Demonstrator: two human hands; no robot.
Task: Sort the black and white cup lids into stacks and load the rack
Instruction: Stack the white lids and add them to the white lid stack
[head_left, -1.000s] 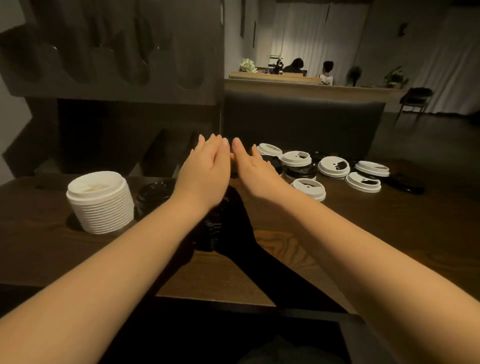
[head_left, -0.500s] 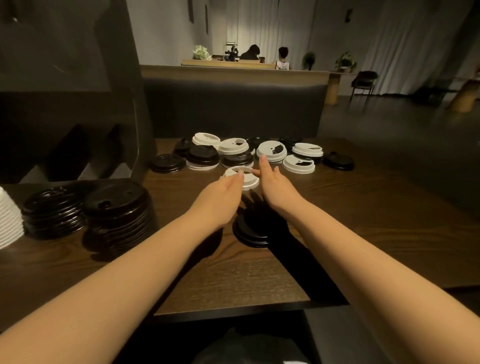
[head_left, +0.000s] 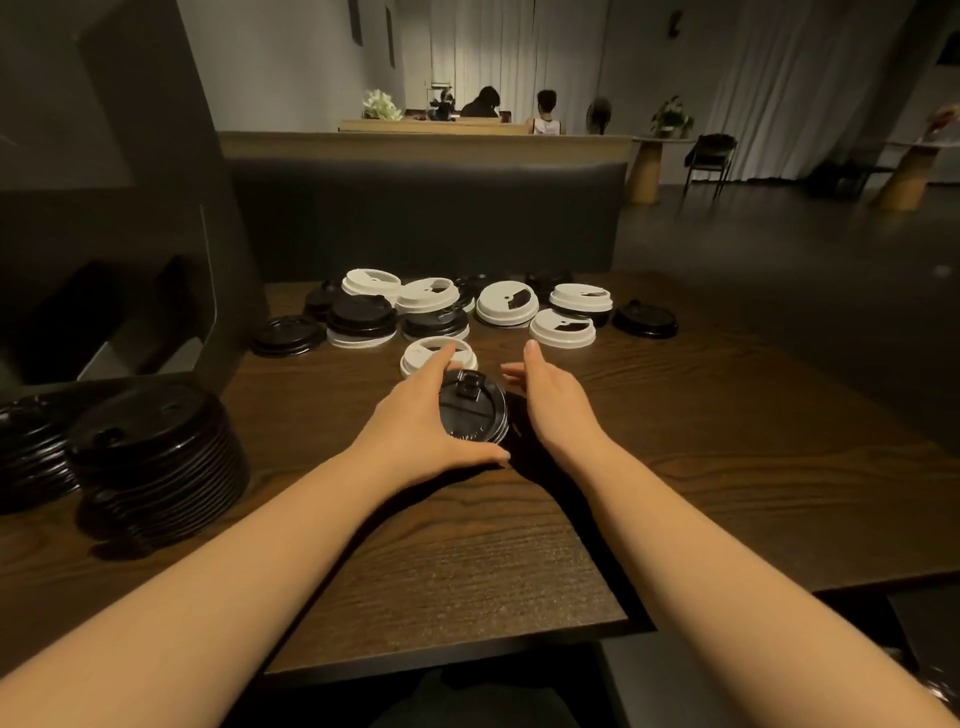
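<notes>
The left hand (head_left: 421, 415) curls round the near left edge of a small stack of black lids (head_left: 474, 413) on the table (head_left: 701, 447), thumb at the near rim and fingers along the far side, while the right hand (head_left: 553, 397) stands just right of the stack with fingers straight and loose, holding nothing and not plainly touching it. Just beyond the left fingers lies a single white lid (head_left: 423, 349), and farther past both hands the unsorted black and white lids (head_left: 506, 304) are scattered. Well to the left of the left hand stand two taller black stacks (head_left: 156, 457), with the dark rack (head_left: 130, 218) behind them.
</notes>
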